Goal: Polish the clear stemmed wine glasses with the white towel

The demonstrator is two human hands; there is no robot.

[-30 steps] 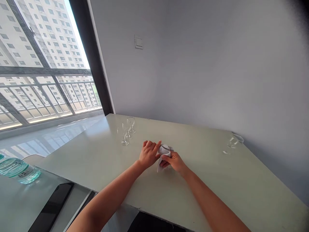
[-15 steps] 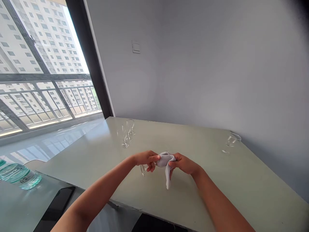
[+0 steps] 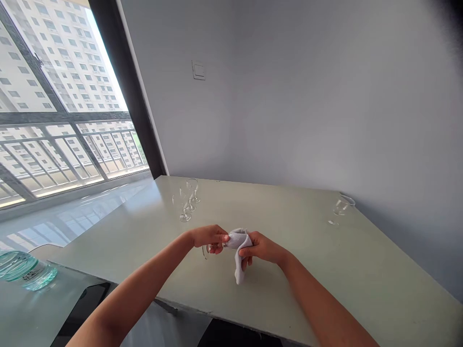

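While dark printing on a clear plastic bottle is too small to read, a stemmed glass is held sideways over the pale, glossy surface, its long axis roughly left to right, round foot pointing left, bowl wrapped in soft grey cloth. The left hand has its fingers closed near the stem; the right hand grips the cloth, one end drooping.
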